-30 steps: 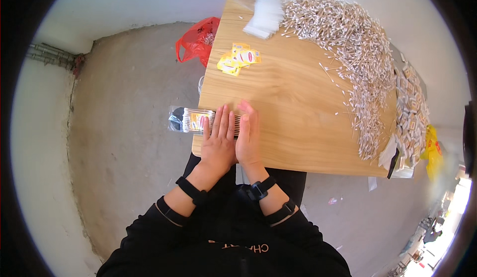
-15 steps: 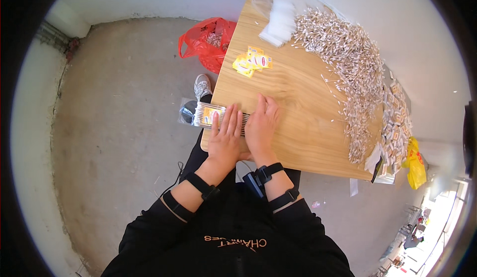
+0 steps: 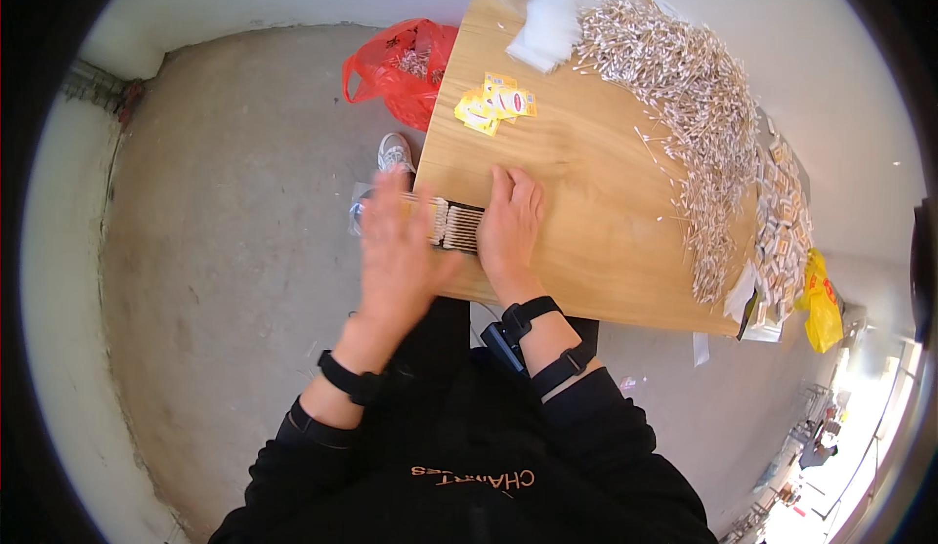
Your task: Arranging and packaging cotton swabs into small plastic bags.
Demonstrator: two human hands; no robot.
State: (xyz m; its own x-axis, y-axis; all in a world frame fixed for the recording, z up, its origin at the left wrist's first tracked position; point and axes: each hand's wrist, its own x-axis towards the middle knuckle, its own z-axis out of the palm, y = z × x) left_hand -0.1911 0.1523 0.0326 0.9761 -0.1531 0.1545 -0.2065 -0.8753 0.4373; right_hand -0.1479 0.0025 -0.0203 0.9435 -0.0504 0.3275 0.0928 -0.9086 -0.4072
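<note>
A row of cotton swabs with brown sticks and white tips lies side by side on a dark backing near the table's left edge. My right hand rests against the right end of this row, fingers loosely extended on the table. Blurred by motion, my left hand is raised over the left end with its fingers stretched out. It partly hides a yellow card and more swabs there. Beyond the table edge, a clear plastic bag shows beside the left fingers.
Yellow cards lie farther up the wooden table. Behind them is a stack of clear bags. A large heap of loose swabs curves down the right, beside many small packs. A red bag and a yellow bag flank the table.
My left hand has lifted off the swabs and moved left, uncovering part of the row. My right hand stays near the row's right end, its fingers drawn closer together.
</note>
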